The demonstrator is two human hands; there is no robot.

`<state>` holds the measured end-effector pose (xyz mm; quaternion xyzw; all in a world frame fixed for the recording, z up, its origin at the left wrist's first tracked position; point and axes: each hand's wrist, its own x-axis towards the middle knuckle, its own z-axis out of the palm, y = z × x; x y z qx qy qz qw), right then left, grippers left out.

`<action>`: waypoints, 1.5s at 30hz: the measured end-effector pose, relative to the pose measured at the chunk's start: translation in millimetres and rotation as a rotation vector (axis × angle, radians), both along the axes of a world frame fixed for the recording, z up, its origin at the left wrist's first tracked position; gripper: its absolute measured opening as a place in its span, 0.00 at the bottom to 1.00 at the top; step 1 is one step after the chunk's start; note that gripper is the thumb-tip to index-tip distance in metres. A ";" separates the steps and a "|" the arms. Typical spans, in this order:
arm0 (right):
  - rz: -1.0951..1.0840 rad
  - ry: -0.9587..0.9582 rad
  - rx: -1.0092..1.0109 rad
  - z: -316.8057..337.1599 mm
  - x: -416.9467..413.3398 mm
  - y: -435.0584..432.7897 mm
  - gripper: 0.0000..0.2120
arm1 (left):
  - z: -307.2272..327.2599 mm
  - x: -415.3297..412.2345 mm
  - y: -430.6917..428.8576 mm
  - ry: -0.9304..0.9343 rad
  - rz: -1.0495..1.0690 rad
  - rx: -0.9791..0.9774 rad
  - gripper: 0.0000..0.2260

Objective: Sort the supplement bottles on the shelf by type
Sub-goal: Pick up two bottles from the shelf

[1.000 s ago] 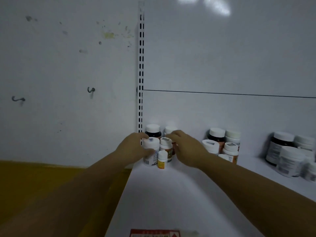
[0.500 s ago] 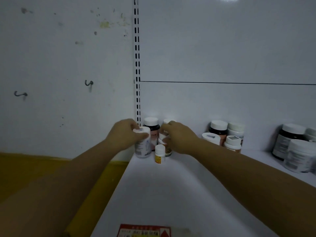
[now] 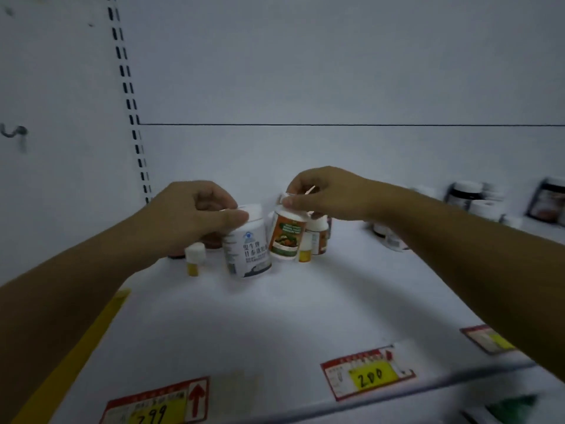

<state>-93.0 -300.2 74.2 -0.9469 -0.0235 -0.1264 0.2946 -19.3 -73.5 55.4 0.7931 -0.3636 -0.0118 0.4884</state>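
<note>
My left hand [image 3: 195,215] grips the white cap of a large white bottle [image 3: 247,252] with blue print, standing on the white shelf [image 3: 275,316]. My right hand [image 3: 327,194] pinches the cap of an orange-and-green labelled bottle [image 3: 286,237], tilted just right of the white one. Two tiny yellow bottles stand nearby, one [image 3: 194,260] under my left hand and one [image 3: 305,249] behind the orange bottle. Another orange-labelled bottle [image 3: 319,237] stands behind, partly hidden.
Dark bottles with white caps [image 3: 464,194] stand blurred at the back right against the wall. Price tags [image 3: 367,374] lie along the shelf's front edge. A slotted upright [image 3: 128,96] runs up the back wall at left.
The view has moved closer and lower. Both hands have drawn their bottles forward from the back corner, the white one in the left and the orange-labelled one in the right.
</note>
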 end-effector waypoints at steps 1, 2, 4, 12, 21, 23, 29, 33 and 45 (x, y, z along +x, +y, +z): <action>0.002 0.013 0.003 -2.9 -9.9 -10.7 0.12 | -2.2 -8.0 -10.5 0.007 -0.017 0.014 0.08; 0.010 0.025 0.002 -5.4 -19.9 -21.8 0.12 | -4.2 -15.8 -21.9 0.014 -0.035 0.031 0.08; 0.030 0.047 0.003 -8.8 -41.8 -45.3 0.14 | -8.2 -31.6 -46.2 0.033 -0.076 0.049 0.10; 0.137 0.052 -0.003 -22.4 -125.8 -150.5 0.14 | -18.0 -102.4 -157.9 0.060 -0.127 0.070 0.20; 0.259 0.078 -0.114 -46.0 -144.7 -186.7 0.15 | -16.9 -150.3 -187.6 0.078 -0.035 0.087 0.21; 0.291 0.090 -0.112 -48.3 -141.3 -184.9 0.12 | -15.2 -152.0 -188.5 0.080 -0.013 0.094 0.21; 0.309 0.115 -0.178 -52.2 -133.4 -175.8 0.13 | -10.7 -140.1 -179.3 0.082 -0.020 0.103 0.20; 0.294 0.164 -0.225 -50.4 -132.3 -174.8 0.20 | 1.6 -128.9 -176.0 0.055 0.005 0.020 0.17; 0.120 -0.161 0.018 -5.9 -202.9 -247.9 0.24 | 23.5 -197.1 -290.3 -0.129 -0.092 -0.060 0.18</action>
